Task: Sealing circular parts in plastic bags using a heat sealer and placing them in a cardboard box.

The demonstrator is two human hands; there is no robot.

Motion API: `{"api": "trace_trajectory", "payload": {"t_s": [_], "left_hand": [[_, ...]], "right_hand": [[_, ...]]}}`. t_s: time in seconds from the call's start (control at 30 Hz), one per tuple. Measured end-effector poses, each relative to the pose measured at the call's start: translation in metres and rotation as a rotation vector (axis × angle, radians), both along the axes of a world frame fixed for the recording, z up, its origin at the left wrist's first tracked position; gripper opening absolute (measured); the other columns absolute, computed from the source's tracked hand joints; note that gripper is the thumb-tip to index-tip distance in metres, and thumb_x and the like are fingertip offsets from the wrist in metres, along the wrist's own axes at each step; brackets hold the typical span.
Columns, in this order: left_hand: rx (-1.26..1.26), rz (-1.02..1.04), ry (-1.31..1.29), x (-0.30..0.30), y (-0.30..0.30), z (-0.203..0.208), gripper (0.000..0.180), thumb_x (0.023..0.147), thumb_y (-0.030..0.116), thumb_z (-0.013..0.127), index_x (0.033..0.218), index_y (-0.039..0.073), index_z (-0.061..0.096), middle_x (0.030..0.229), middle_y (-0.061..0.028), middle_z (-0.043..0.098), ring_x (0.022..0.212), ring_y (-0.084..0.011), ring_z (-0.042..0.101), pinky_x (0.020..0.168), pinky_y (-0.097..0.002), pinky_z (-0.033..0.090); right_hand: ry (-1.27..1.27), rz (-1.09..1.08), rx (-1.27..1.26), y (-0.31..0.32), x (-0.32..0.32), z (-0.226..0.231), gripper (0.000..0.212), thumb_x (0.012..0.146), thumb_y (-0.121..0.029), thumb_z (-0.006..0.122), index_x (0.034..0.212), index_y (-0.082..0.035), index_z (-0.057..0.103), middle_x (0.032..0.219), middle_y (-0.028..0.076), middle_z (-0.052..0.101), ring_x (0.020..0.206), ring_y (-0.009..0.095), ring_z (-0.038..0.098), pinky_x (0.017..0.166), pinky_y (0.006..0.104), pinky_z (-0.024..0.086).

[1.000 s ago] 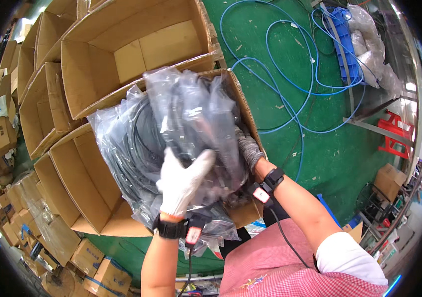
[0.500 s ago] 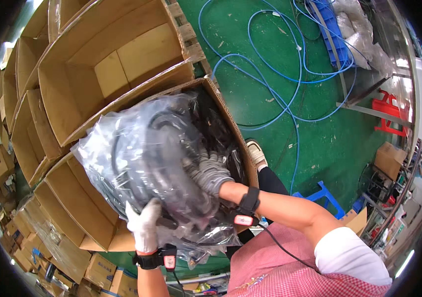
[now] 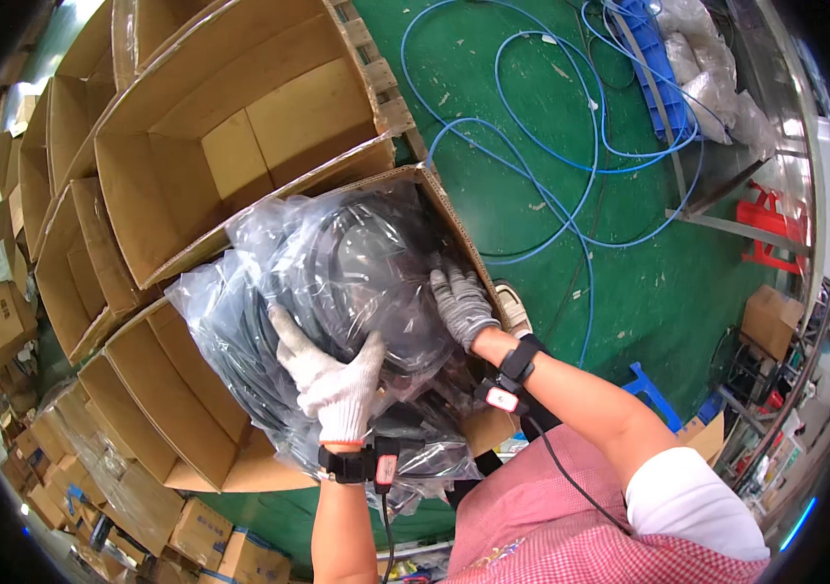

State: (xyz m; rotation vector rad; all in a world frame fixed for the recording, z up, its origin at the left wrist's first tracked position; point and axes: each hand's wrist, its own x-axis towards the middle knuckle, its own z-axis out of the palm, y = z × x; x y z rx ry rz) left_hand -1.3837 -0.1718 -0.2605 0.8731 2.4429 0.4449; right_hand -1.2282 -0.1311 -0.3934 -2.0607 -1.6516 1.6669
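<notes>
Cable bags: they (image 3: 361, 277) bulge up between our left hand (image 3: 332, 380) and right hand (image 3: 464, 304), blocking our way down.
Cable box: its right wall (image 3: 454, 229) stands close beside our right hand, limiting sideways room.
Large box: open-topped (image 3: 157, 190), so we can reach in over its near wall.
Floor: we have room above it (image 3: 658, 302); blue hose (image 3: 571, 219) loops lie across it.

Bright, fairly even light; white glints on clear plastic bags (image 3: 371, 258); shade inside open cartons (image 3: 147, 209); bluish light streak (image 3: 798, 524) lower right; strong fisheye bend; black corners; soft rim
</notes>
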Motion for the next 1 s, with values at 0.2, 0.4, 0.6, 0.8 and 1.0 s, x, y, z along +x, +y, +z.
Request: {"api": "trace_trajectory", "payload": {"t_s": [0.2,0.4,0.6,0.8,1.0], "left_hand": [[-0.153,0.100,-0.054,0.000,0.010,0.007,0.112,0.058,0.028,0.078,0.144,0.011,0.010,0.132,-0.0297,0.034,0.121,-0.0422,0.038,0.101,-0.0429,0.034],[-0.136,-0.133,-0.027,-0.027,-0.007,0.008,0.099,0.063,0.040,0.075,0.142,0.013,0.022,0.133,-0.0254,0.035,0.121,-0.0425,0.037,0.102,-0.0463,0.031],[-0.048,0.327,0.148,-0.097,-0.042,0.005,0.090,0.068,0.044,0.072,0.137,0.003,0.031,0.136,-0.0222,0.036,0.125,-0.0351,0.037,0.102,-0.0440,0.030],[-0.077,0.262,0.002,-0.091,-0.028,0.007,0.094,0.063,0.048,0.074,0.134,0.001,0.035,0.126,-0.0220,0.049,0.115,-0.0347,0.050,0.098,-0.0409,0.037],[0.160,-0.030,0.197,-0.043,-0.027,-0.012,0.097,0.065,0.057,0.067,0.135,0.000,0.032,0.124,-0.0288,0.044,0.111,-0.0449,0.045,0.096,-0.0486,0.035]], "right_hand": [[-0.110,-0.116,-0.182,0.021,-0.015,-0.049,0.068,0.090,-0.055,0.025,0.141,-0.010,0.026,0.141,0.022,0.030,0.130,0.038,0.029,0.107,0.0407,0.025],[0.069,-0.199,-0.160,0.009,0.008,-0.053,0.072,0.089,-0.059,0.031,0.143,-0.013,0.023,0.144,0.019,0.028,0.132,0.035,0.029,0.106,0.0376,0.027],[0.119,-0.074,0.063,-0.019,-0.006,0.031,0.073,0.089,-0.054,0.042,0.140,-0.005,0.027,0.138,0.022,0.036,0.128,0.034,0.035,0.106,0.0369,0.026],[0.287,-0.067,0.177,-0.037,-0.011,0.036,0.071,0.089,-0.046,0.050,0.139,-0.001,0.028,0.141,0.020,0.031,0.132,0.031,0.028,0.109,0.0367,0.021],[0.757,-0.336,0.001,-0.033,0.000,0.056,0.071,0.090,-0.046,0.049,0.142,-0.006,0.021,0.141,0.007,0.031,0.128,0.020,0.033,0.107,0.0350,0.027]]}}
